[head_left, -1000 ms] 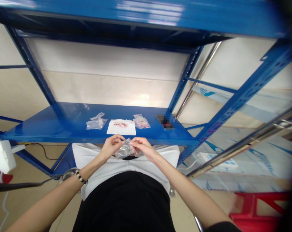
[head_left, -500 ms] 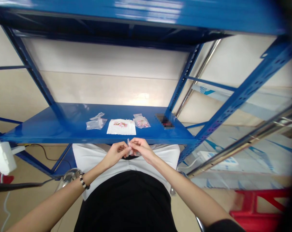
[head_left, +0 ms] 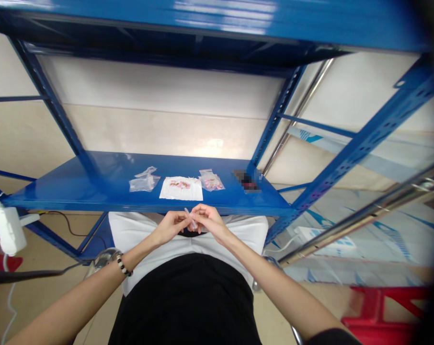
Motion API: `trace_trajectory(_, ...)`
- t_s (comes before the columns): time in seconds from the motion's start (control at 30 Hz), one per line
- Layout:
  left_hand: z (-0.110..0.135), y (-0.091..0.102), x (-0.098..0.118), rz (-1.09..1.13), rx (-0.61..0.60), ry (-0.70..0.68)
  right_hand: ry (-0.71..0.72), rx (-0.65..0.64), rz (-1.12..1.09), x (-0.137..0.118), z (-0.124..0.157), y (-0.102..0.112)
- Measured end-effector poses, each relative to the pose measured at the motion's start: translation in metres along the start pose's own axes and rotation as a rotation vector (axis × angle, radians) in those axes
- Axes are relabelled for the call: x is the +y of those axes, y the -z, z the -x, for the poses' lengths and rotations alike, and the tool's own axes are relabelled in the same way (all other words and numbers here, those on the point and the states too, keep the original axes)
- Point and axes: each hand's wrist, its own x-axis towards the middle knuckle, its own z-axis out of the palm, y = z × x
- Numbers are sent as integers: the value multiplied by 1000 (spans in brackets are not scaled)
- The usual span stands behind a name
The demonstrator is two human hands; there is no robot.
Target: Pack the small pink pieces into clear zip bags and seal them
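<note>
My left hand (head_left: 171, 226) and my right hand (head_left: 210, 222) meet over my lap, just below the shelf's front edge. Pinched between their fingertips is a small clear plastic bag (head_left: 190, 216), mostly hidden by the fingers; I cannot make out its contents. In front of the hands, on the blue shelf (head_left: 105, 187), lies a white cloth or paper sheet (head_left: 181, 193) with a cluster of small pink and green pieces (head_left: 181, 184) on it. To its right, a clear zip bag (head_left: 211, 181) holds similar pink pieces. Clear plastic bags (head_left: 143, 183) lie to its left.
A pixelated dark object (head_left: 247, 180) lies at the shelf's right end. Blue uprights (head_left: 278, 120) and an upper shelf (head_left: 217, 19) frame the space. A white power strip (head_left: 10, 232) hangs at left, and a red stool (head_left: 378, 311) stands at lower right.
The fingers have shifted slightly around the small bag, which now leans more to the left. The pieces on the shelf have stayed put; the view has moved a little.
</note>
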Motion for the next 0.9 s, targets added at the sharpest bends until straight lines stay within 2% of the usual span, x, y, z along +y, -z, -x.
trace_trajectory(0.13,0,5,-1,-26,10,-14,15,21,36,2,1,-2)
trace_trajectory(0.33,-1,4,-1,-68,-18,26,5,-44,88,3,0,1)
trace_trajectory(0.6,2,1,10,-61,-83,40,38,-41,158,4,-1,8)
trace_trajectory(0.73,0,3,5,-82,-37,36,69,-41,214,4,0,8)
trace_trajectory(0.9,-2,3,-7,-331,69,-27,95,-65,317,4,-1,9)
